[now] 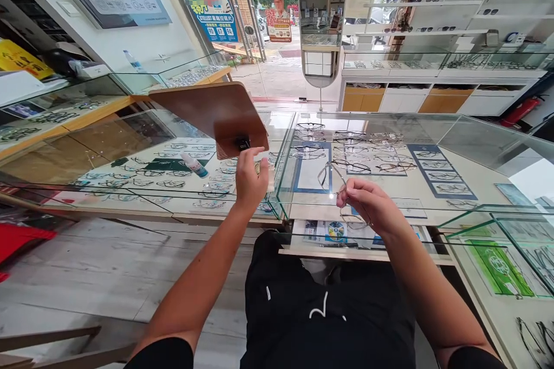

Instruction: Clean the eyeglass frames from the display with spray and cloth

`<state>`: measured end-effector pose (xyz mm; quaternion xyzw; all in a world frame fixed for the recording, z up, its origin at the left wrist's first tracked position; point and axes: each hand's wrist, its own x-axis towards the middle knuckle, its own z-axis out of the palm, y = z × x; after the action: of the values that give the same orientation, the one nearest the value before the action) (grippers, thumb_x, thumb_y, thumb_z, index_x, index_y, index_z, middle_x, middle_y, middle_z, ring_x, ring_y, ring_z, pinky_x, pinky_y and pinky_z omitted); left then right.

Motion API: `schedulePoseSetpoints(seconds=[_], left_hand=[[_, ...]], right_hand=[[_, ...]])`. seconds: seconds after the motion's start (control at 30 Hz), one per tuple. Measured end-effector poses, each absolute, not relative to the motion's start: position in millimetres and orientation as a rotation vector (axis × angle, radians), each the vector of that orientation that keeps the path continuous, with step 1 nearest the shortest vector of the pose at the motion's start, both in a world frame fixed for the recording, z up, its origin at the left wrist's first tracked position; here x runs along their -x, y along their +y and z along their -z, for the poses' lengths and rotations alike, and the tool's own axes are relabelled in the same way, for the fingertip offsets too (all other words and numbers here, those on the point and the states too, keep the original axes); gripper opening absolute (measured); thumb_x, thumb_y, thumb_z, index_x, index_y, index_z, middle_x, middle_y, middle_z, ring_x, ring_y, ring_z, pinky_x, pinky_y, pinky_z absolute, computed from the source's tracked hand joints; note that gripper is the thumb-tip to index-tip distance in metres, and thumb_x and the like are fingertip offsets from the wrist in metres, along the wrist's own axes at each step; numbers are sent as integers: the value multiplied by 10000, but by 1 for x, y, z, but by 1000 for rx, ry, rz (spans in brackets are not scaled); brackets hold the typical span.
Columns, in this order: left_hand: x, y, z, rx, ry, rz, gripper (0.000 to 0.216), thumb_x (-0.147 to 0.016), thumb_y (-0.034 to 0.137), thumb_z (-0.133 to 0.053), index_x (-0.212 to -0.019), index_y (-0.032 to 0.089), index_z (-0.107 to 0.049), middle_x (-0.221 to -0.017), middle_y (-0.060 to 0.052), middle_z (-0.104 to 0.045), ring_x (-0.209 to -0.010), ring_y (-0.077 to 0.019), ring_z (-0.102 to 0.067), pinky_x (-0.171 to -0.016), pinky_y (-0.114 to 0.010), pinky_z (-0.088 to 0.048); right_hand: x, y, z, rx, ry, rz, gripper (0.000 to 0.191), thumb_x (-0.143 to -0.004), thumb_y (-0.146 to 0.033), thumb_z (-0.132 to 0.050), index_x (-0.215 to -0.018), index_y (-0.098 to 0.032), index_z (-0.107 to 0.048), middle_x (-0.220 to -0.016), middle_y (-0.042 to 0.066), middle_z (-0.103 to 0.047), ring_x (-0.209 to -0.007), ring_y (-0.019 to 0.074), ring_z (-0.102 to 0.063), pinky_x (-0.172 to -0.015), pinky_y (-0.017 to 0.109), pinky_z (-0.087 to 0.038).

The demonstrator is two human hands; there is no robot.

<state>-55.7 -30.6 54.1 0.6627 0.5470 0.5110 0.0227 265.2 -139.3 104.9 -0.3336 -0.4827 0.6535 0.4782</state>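
Observation:
My right hand (370, 204) is closed on a thin-framed pair of glasses (331, 179), held above the glass display counter (433, 127). My left hand (250, 176) reaches forward over the counter's corner, fingers pinched around a small pale object I cannot make out, just below the brown back of a tilted countertop mirror (208, 112). A small white spray bottle with a blue cap (194, 164) lies on the glass to the left of my left hand. Rows of glasses (367, 153) lie inside the case.
More glass cases with eyewear run along the left wall (64, 109) and the right side (511, 242). Wall shelves with sunglasses (428, 0) stand at the back right. An oval mirror (322, 17) hangs ahead. A red fire extinguisher (521, 109) lies at right.

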Motion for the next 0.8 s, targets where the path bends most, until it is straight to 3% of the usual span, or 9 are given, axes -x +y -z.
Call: schedulePoseSetpoints(seconds=[0.07,0.13,0.2,0.37,0.5,0.67,0.8], left_hand=[[30,-59,-72,-2224,1327,-1548,543,-1066,576,-604,-1458,200,-613,-1464,-136,-662,-1379,-298,-636,-1138,-478,-560],[6,-86,-92,-2348,1020,-1389,783,-979,649,-720,-1599,220,-508,-1630,-167,-568,-1518,-345,-551,-1205,-517,-532],[-10,-104,-109,-2395,892,-1279,905,-917,684,-786,-1642,238,-477,-1660,-181,-552,-1550,-368,-528,-1259,-551,-488],[-23,-114,-122,-2357,847,-1260,723,-869,621,-870,-1453,253,-653,-1364,-139,-756,-1294,-330,-720,-1127,-504,-587],[-23,-111,-117,-2322,866,-1353,641,-839,616,-895,-1310,224,-710,-1166,-100,-800,-1093,-272,-770,-999,-432,-630],[-19,-109,-111,-2208,1040,-1542,642,-818,691,-874,-1243,230,-732,-1116,-85,-817,-1022,-254,-778,-936,-413,-645],[-16,-106,-106,-2092,1188,-1692,652,-843,705,-846,-1269,228,-720,-1130,-85,-813,-1047,-252,-775,-964,-425,-634]], right_hand=[[-265,-139,-108,827,-1199,-1624,345,-825,-539,-863,-750,-239,-711,-799,56,-751,-823,245,-676,-807,394,-542],[-265,-139,-111,820,-1216,-1643,363,-819,-549,-870,-743,-239,-696,-796,54,-745,-817,244,-679,-797,391,-547],[-266,-139,-115,799,-1237,-1673,365,-826,-540,-875,-736,-237,-692,-791,50,-737,-807,237,-681,-795,387,-550],[-269,-139,-120,763,-1249,-1767,344,-848,-503,-879,-736,-221,-715,-785,50,-724,-788,224,-687,-790,375,-547],[-271,-135,-118,759,-1277,-1776,350,-871,-528,-861,-770,-218,-735,-833,61,-732,-807,229,-687,-783,376,-543],[-276,-129,-115,782,-1356,-1603,485,-979,-712,-661,-1012,-244,-784,-1058,103,-784,-930,269,-697,-840,419,-560],[-278,-134,-113,763,-1364,-1394,458,-979,-698,-676,-1176,-287,-727,-991,66,-732,-938,270,-664,-880,431,-545]])
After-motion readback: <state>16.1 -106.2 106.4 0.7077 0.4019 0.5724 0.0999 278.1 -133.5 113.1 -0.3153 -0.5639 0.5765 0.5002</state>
